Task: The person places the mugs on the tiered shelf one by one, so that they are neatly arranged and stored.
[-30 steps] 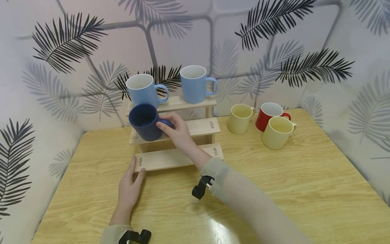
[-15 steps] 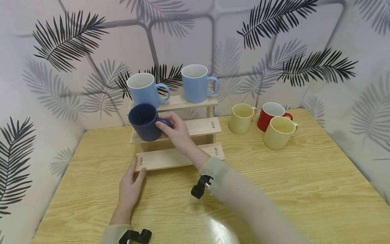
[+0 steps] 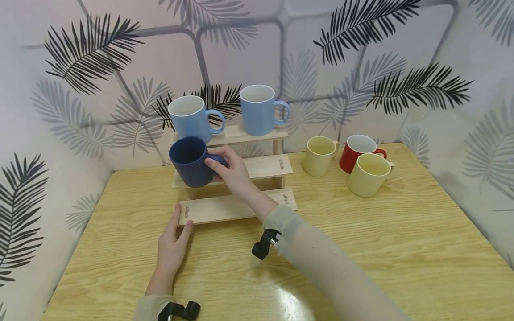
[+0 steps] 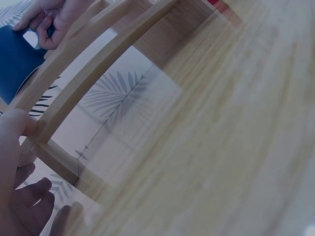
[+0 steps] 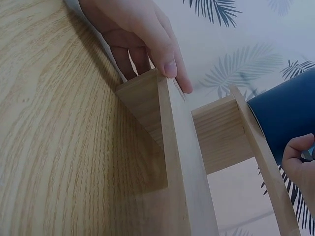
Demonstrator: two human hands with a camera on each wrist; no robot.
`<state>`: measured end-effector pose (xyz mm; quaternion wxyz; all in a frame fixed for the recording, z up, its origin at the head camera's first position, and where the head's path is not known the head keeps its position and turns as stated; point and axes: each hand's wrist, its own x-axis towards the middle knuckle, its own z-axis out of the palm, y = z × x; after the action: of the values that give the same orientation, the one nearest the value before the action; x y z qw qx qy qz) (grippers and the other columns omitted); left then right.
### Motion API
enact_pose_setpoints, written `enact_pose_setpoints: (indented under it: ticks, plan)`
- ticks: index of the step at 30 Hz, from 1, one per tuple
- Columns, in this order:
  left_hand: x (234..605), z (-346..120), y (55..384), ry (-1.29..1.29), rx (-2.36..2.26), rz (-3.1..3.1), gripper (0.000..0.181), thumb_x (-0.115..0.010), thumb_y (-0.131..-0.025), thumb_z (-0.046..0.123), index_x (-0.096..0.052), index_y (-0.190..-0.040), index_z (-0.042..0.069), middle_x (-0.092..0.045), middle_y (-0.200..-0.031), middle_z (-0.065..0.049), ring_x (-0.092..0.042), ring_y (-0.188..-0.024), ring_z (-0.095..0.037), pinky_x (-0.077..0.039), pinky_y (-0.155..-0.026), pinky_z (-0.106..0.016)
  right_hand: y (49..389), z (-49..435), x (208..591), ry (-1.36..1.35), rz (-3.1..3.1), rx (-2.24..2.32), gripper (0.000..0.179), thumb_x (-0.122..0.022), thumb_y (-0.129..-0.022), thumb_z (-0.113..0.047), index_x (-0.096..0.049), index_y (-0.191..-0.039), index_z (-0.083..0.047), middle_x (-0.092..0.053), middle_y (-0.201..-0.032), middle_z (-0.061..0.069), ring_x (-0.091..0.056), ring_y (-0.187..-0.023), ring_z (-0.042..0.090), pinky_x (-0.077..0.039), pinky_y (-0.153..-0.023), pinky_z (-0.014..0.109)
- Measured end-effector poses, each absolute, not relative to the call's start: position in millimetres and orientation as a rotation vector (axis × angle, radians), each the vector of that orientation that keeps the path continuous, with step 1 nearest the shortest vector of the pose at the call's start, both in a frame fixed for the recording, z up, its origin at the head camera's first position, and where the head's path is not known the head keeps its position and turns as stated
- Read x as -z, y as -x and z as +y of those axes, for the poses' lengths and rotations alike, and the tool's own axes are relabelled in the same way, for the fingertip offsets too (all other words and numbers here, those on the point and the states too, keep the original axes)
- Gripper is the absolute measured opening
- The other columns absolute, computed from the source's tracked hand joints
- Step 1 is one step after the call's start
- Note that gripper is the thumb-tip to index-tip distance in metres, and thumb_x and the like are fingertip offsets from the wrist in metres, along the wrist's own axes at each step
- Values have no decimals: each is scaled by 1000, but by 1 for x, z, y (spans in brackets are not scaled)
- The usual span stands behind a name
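Observation:
A dark blue mug (image 3: 190, 168) stands at the left of the middle shelf of a stepped wooden rack (image 3: 229, 208). My right hand (image 3: 238, 177) pinches its handle between thumb and fingers from the right side. In the right wrist view, the base of the dark blue mug (image 5: 285, 110) meets the shelf board. My left hand (image 3: 170, 244) grips the left end of the rack's bottom shelf, its thumb on the front edge and fingers around the side. Two light blue mugs (image 3: 190, 121) sit on the top shelf, handles pointing right.
On the wooden table (image 3: 361, 249), right of the rack, stand a pale yellow mug (image 3: 317, 159), a red mug (image 3: 347, 159) with a white inside, and another pale yellow mug (image 3: 364, 180) in front of it. A leaf-patterned wall covering (image 3: 297, 35) rises close behind.
The head view has drifted very slightly. Both hands and the dark blue mug stay practically where they were.

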<state>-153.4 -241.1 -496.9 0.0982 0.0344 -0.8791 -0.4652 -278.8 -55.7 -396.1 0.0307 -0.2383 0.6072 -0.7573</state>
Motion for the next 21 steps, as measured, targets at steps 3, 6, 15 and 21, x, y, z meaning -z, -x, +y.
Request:
enact_pose_setpoints:
  ticks: [3, 6, 15, 21]
  plan:
    - [497, -241, 153, -106, 1379, -2602, 65, -48, -100, 40, -20, -154, 17, -22, -156, -4, -22, -141, -27, -23, -113, -44, 279, -55, 395, 740, 1873, 2312, 24, -61, -95, -10, -56, -117, -3, -61, -103, 10, -51, -70, 18, -48, -57, 27]
    - [496, -241, 153, -104, 1373, -2603, 65, -49, -100, 40, -20, -153, 17, -22, -156, -4, -22, -141, -27, -23, -113, -45, 280, -54, 393, 724, 1883, 2282, 25, -61, -95, -13, -56, -119, -4, -60, -106, 10, -53, -75, 17, -49, -58, 27]
    - [496, -241, 153, -101, 1372, -2606, 65, -48, -100, 40, -20, -153, 17, -22, -156, -4, -22, -141, -27, -23, -113, -44, 285, -50, 388, 689, 1999, 2133, 28, -61, -95, -22, -56, -121, -11, -60, -111, 10, -58, -90, 19, -55, -64, 29]
    - [498, -241, 153, -108, 1385, -2601, 67, -48, -99, 42, -19, -154, 17, -24, -155, -7, -24, -140, -28, -25, -112, -45, 287, -49, 386, 698, 1974, 2108, 29, -60, -96, -21, -54, -122, -10, -58, -111, 12, -60, -98, 22, -58, -69, 34]
